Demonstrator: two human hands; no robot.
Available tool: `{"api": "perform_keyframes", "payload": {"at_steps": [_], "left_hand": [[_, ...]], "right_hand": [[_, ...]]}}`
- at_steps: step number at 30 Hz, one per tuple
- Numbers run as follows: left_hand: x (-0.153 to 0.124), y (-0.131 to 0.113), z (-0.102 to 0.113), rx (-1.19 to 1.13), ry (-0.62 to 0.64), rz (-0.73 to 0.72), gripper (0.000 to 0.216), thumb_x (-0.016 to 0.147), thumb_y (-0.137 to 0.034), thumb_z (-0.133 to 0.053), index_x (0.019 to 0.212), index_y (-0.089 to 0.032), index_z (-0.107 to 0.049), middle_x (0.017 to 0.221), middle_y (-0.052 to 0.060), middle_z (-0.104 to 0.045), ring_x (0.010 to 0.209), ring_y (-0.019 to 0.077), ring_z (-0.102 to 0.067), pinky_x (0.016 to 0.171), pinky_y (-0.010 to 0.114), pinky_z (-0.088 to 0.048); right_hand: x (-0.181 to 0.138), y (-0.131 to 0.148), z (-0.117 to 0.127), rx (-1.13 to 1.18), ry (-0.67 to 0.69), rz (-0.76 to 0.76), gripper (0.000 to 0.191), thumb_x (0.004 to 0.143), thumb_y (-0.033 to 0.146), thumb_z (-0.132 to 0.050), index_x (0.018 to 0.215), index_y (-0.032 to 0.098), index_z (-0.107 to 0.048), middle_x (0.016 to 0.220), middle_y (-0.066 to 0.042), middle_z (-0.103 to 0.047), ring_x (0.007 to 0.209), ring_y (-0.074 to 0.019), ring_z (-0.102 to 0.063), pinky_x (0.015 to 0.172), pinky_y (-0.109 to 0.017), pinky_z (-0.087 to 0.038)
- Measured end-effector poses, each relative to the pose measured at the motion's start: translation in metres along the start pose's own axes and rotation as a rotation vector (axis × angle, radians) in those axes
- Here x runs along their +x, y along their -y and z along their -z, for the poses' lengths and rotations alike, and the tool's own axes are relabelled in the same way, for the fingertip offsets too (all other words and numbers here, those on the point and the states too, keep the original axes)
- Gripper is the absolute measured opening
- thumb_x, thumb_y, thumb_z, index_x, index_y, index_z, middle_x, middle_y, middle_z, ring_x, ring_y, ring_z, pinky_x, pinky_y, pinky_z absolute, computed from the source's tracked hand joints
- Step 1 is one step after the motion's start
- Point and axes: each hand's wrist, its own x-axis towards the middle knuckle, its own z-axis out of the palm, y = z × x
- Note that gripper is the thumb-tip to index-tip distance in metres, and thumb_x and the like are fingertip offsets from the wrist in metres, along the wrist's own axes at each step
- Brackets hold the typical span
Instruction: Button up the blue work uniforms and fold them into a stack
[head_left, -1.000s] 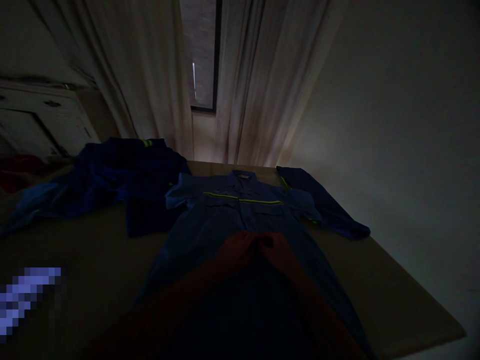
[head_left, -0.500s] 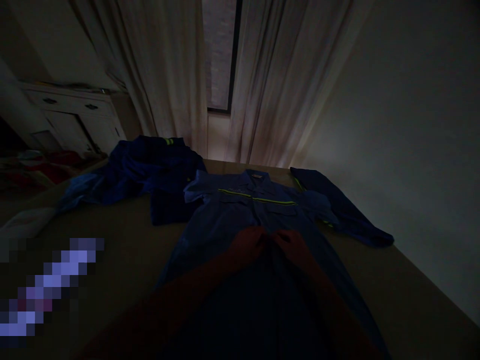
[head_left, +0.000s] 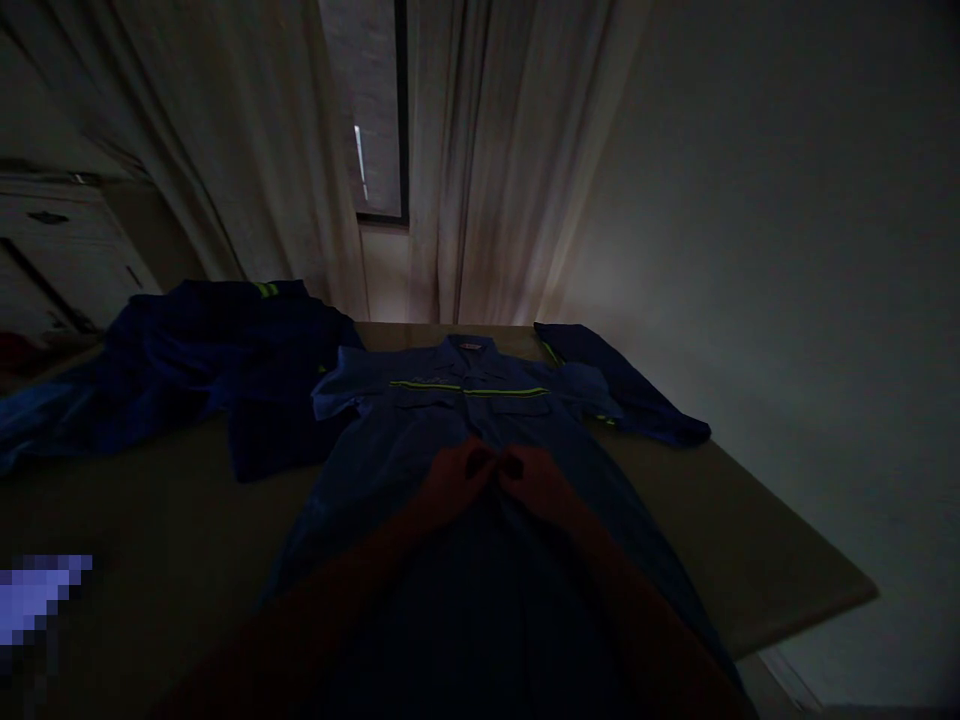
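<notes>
A blue short-sleeved coverall (head_left: 427, 400) with a yellow-green chest stripe lies face up, its collar at the far end. Over its front middle, below the chest pockets, my left hand (head_left: 459, 472) and my right hand (head_left: 531, 478) meet. Thumb and fingers of each are pinched together on the front opening of the coverall, fingertips almost touching. The dim light hides the exact bit of cloth or fastener between them.
A crumpled dark blue garment (head_left: 187, 350) lies to the left. Another dark blue piece of clothing (head_left: 622, 385) rests at the right, beside the wall. The table's edge (head_left: 810, 620) ends at lower right. Curtains (head_left: 517, 150) and a cabinet (head_left: 60, 230) stand beyond.
The view has turned to the right, so everything sits further left in it. Both hands stay pinched at the coverall's front, their fingertips now closer together.
</notes>
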Motion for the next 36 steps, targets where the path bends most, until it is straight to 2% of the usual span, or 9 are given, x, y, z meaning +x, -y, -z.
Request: {"api": "perform_keyframes", "payload": {"at_steps": [4, 6, 11, 16, 21, 27, 32, 34, 36], "left_hand": [[0.002, 0.003, 0.001, -0.011, 0.01, -0.03, 0.019, 0.096, -0.022, -0.047, 0.105, -0.022, -0.064, 0.099, 0.003, -0.076, 0.087, 0.0171, -0.071, 0.08, 0.03, -0.052], [0.002, 0.003, 0.0, -0.023, -0.006, -0.027, 0.019, 0.092, -0.018, -0.049, 0.106, -0.022, -0.062, 0.097, 0.003, -0.075, 0.084, 0.0166, -0.07, 0.078, 0.029, -0.051], [0.003, 0.001, -0.003, 0.014, 0.022, 0.025, 0.015, 0.082, -0.021, -0.065, 0.096, -0.021, -0.062, 0.085, 0.0, -0.072, 0.076, 0.0168, -0.067, 0.071, 0.028, -0.049], [0.005, 0.001, -0.002, 0.071, 0.017, -0.044, 0.011, 0.083, -0.02, -0.063, 0.092, -0.021, -0.069, 0.091, 0.002, -0.073, 0.082, 0.0178, -0.067, 0.076, 0.029, -0.048], [0.003, -0.004, 0.002, 0.085, 0.041, -0.025, 0.01, 0.086, -0.019, -0.058, 0.09, -0.02, -0.067, 0.084, 0.001, -0.071, 0.076, 0.0175, -0.066, 0.07, 0.028, -0.045], [0.002, -0.006, 0.002, 0.113, 0.062, 0.01, 0.013, 0.09, -0.019, -0.055, 0.094, -0.021, -0.067, 0.085, 0.001, -0.073, 0.076, 0.0173, -0.067, 0.071, 0.028, -0.046], [0.001, 0.0, -0.001, 0.147, 0.069, 0.008, 0.012, 0.09, -0.018, -0.055, 0.091, -0.022, -0.066, 0.088, 0.001, -0.074, 0.082, 0.0188, -0.069, 0.074, 0.029, -0.047], [0.0, 0.002, -0.002, 0.12, 0.055, 0.027, 0.014, 0.09, -0.017, -0.057, 0.1, -0.023, -0.065, 0.088, 0.0, -0.073, 0.081, 0.0185, -0.07, 0.074, 0.029, -0.048], [-0.002, 0.004, -0.003, 0.08, 0.055, 0.015, 0.028, 0.09, -0.018, -0.058, 0.117, -0.024, -0.061, 0.09, -0.001, -0.074, 0.082, 0.0177, -0.07, 0.075, 0.028, -0.049]], "right_hand": [[0.0, -0.002, -0.001, 0.016, -0.001, -0.001, 0.01, 0.085, 0.017, -0.065, 0.091, 0.018, -0.073, 0.086, -0.004, -0.077, 0.076, -0.0166, -0.069, 0.07, -0.026, -0.046], [0.001, -0.005, -0.001, 0.031, -0.017, -0.028, 0.01, 0.084, 0.017, -0.065, 0.09, 0.018, -0.073, 0.085, -0.004, -0.077, 0.076, -0.0169, -0.069, 0.07, -0.026, -0.047], [0.004, -0.013, 0.0, 0.095, -0.015, -0.071, 0.011, 0.084, 0.017, -0.063, 0.089, 0.016, -0.073, 0.084, -0.004, -0.076, 0.077, -0.0171, -0.068, 0.069, -0.026, -0.047], [0.004, -0.013, 0.0, 0.11, -0.016, -0.078, 0.01, 0.084, 0.016, -0.064, 0.089, 0.016, -0.073, 0.083, -0.004, -0.076, 0.077, -0.0164, -0.068, 0.069, -0.025, -0.046], [0.001, -0.009, 0.001, 0.164, -0.056, 0.0, 0.011, 0.084, 0.017, -0.065, 0.092, 0.018, -0.072, 0.083, -0.002, -0.075, 0.076, -0.0161, -0.068, 0.07, -0.025, -0.048], [-0.001, -0.01, 0.001, 0.078, -0.051, 0.029, 0.016, 0.085, 0.016, -0.065, 0.096, 0.02, -0.075, 0.094, -0.004, -0.078, 0.085, -0.0192, -0.071, 0.077, -0.028, -0.051], [-0.002, -0.011, 0.0, -0.013, -0.036, 0.069, 0.017, 0.084, 0.017, -0.065, 0.097, 0.021, -0.076, 0.093, -0.003, -0.077, 0.086, -0.019, -0.07, 0.08, -0.028, -0.048], [-0.003, -0.009, 0.002, -0.033, -0.014, 0.094, 0.019, 0.084, 0.016, -0.064, 0.098, 0.021, -0.076, 0.095, -0.003, -0.077, 0.089, -0.0192, -0.07, 0.082, -0.028, -0.048], [-0.003, -0.009, 0.002, -0.032, 0.001, 0.109, 0.022, 0.084, 0.014, -0.063, 0.1, 0.021, -0.076, 0.099, -0.003, -0.077, 0.093, -0.0196, -0.07, 0.085, -0.028, -0.047]]}}
